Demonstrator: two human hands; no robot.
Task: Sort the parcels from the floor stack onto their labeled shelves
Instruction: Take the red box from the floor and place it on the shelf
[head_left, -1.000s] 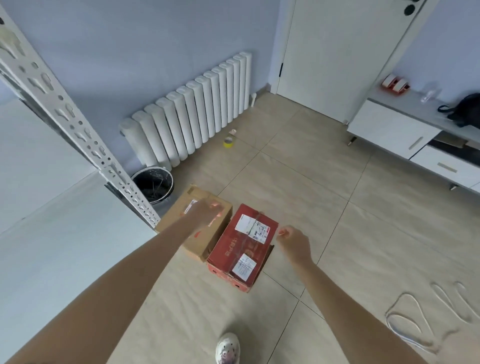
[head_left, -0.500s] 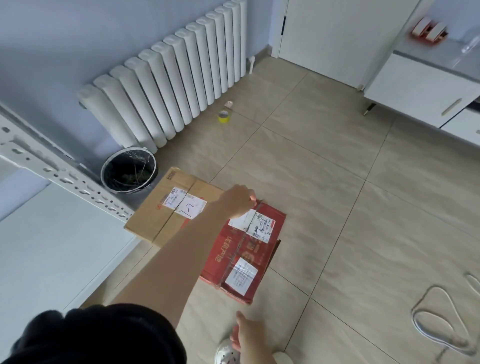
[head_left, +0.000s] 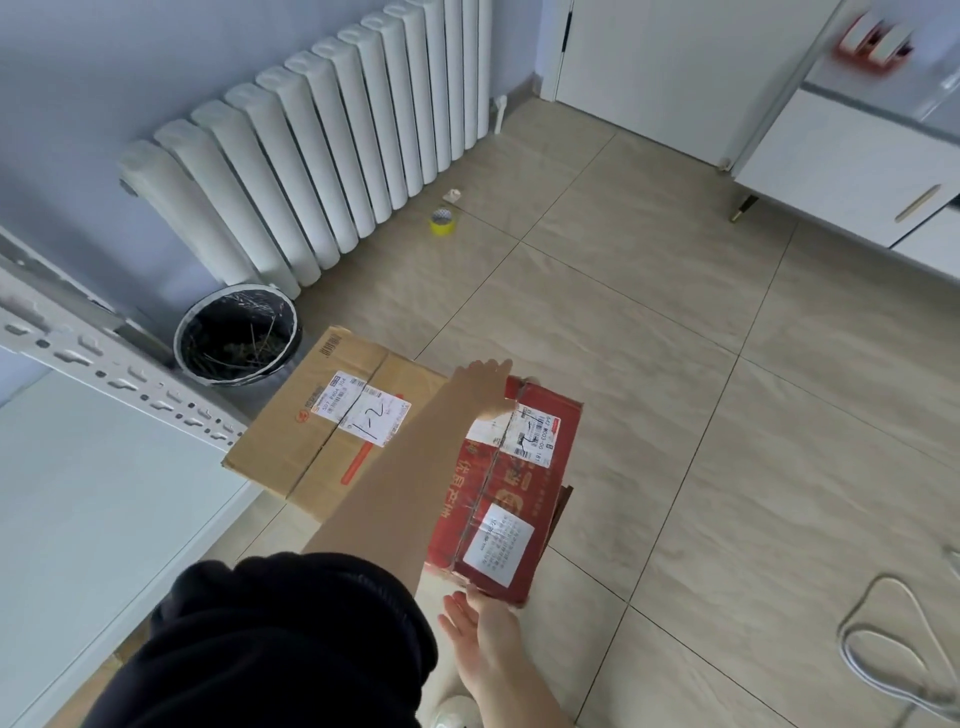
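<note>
A red parcel (head_left: 514, 488) with white labels lies on the floor tiles, on top of another box whose brown edge shows at its right. My left hand (head_left: 485, 387) grips its far end, fingers over the top edge. My right hand (head_left: 480, 626) touches its near bottom edge, palm up and fingers spread. Beside it on the left sits a brown cardboard parcel (head_left: 322, 431) with a white label marked "1-2". A white metal shelf (head_left: 104, 493) with a perforated upright stands at the left.
A black-lined waste bin (head_left: 239, 335) stands behind the brown parcel, below a white radiator (head_left: 322, 140). A yellow tape roll (head_left: 442, 222) lies on the floor. A white cabinet (head_left: 857, 156) is at upper right, a white cable (head_left: 893, 644) at lower right.
The view has tipped down and closer. My left hand shifted from the brown parcel to the red parcel's far end. My right hand dropped to the red parcel's near edge.
</note>
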